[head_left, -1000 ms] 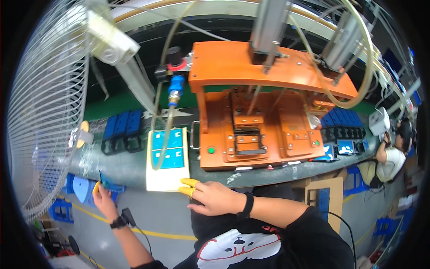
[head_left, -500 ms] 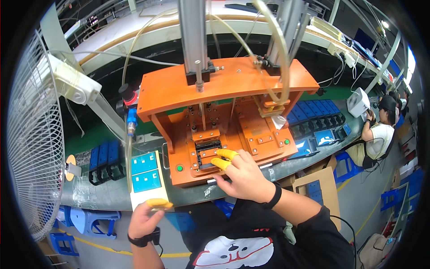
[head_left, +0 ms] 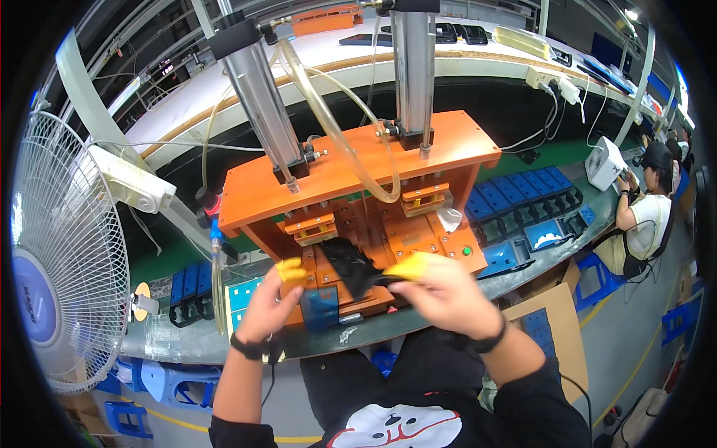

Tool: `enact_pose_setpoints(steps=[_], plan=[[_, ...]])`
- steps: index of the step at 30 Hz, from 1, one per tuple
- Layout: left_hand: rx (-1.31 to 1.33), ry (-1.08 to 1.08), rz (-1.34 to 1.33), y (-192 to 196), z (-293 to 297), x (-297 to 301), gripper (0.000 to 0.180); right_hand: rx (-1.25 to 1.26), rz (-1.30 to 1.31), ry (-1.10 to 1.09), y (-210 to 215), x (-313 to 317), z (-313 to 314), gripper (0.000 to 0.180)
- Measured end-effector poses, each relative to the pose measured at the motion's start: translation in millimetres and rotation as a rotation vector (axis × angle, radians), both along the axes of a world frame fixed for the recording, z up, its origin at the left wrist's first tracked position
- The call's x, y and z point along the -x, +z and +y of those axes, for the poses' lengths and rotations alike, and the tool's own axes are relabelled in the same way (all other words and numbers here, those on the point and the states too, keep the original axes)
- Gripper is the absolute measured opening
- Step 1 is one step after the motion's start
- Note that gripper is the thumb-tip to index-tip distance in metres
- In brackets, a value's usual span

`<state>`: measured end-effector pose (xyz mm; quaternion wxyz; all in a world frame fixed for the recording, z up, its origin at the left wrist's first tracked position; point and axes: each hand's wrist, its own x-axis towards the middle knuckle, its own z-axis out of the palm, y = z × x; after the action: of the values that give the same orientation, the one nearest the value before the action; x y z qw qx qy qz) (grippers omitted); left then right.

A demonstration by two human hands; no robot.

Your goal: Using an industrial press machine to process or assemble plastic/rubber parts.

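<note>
My right hand [head_left: 452, 299], with yellow finger cots, pinches a thin black plastic part [head_left: 351, 269], smeared by motion, in front of the orange press [head_left: 358, 168]. My left hand [head_left: 276, 302], also in yellow finger cots, is closed at the edge of a see-through blue film [head_left: 323, 308]; the exact grip is partly hidden. That film hangs before the press's front edge, left of the black part. Two pressing blocks sit under the press's top plate, the left one [head_left: 310, 228] just behind the black part.
A white sheet with blue film pieces [head_left: 240, 296] lies left of the press. Blue-and-black housings stand in rows at left [head_left: 190, 287] and right [head_left: 523, 187]. A fan [head_left: 67, 261] is close at left; a cardboard box [head_left: 556, 328] is at right. A co-worker [head_left: 642, 201] sits far right.
My right hand has gone from the press's left fixture to holding the black part up in front of it. My left hand has risen toward the press with the blue film. The view has shifted.
</note>
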<state>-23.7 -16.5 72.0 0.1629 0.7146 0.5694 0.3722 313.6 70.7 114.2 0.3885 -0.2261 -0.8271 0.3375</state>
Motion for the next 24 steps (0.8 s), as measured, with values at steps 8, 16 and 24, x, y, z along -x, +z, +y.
enact_pose_setpoints(steps=[8, 16, 24], plan=[[0.123, 0.24, 0.451, -41, 120, 32, 0.03, 0.732, 0.811, -0.315, -78, -192, -68, 0.022], [-0.199, 0.337, 1.266, -51, 162, 52, 0.032, 0.821, 1.235, -0.596, -174, -281, -118, 0.024], [0.099, 0.334, 0.901, -56, 156, 55, 0.042, 0.836, 1.446, -0.626, -223, -333, -109, 0.024]])
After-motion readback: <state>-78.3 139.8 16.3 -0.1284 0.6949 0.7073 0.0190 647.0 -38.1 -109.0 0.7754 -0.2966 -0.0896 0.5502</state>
